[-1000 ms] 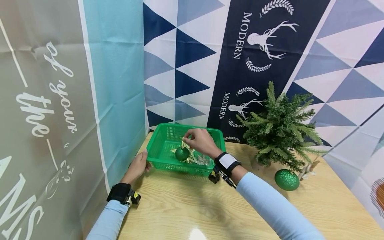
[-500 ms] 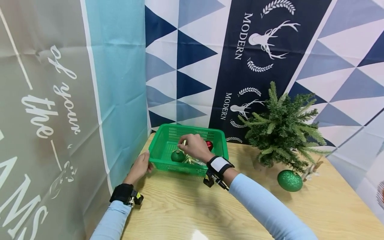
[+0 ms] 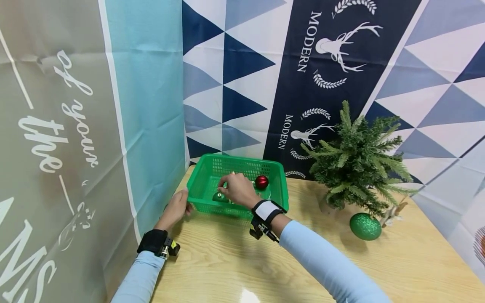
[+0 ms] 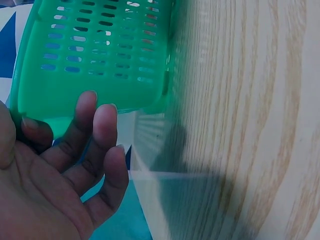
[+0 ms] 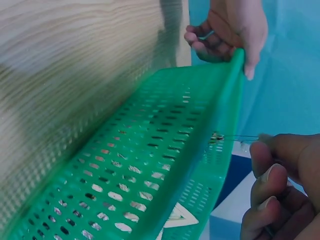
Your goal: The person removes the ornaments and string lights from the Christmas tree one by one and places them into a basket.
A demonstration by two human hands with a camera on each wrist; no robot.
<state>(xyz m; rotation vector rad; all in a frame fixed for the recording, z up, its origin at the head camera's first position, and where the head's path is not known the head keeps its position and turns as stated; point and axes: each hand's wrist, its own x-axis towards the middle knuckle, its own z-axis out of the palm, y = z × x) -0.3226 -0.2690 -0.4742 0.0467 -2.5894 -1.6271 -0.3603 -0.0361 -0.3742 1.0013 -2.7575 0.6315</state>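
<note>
My left hand (image 3: 175,209) grips the near left corner of the green plastic basket (image 4: 90,100), thumb and index finger at its rim, other fingers loosely bent. Over the basket, my right hand (image 3: 238,190) pinches a thin hanging string (image 5: 240,137) between thumb and index finger. The string runs to the metallic cap (image 5: 216,138) of a green Christmas ball (image 3: 218,197), low in the basket's left half and partly hidden by the hand. A shiny red Christmas ball (image 3: 262,182) lies in the right part. A pale star-like ornament (image 5: 181,217) shows in the right wrist view.
A small artificial Christmas tree (image 3: 354,162) stands to the right on the wooden table (image 3: 303,269). A glittery green ball (image 3: 365,226) hangs at its lower front. Patterned cloth (image 3: 242,84) lines the back and left sides.
My right hand has moved a little left and down, bringing the green ball lower into the basket. The red ball has come into view. My left hand has stayed at the corner.
</note>
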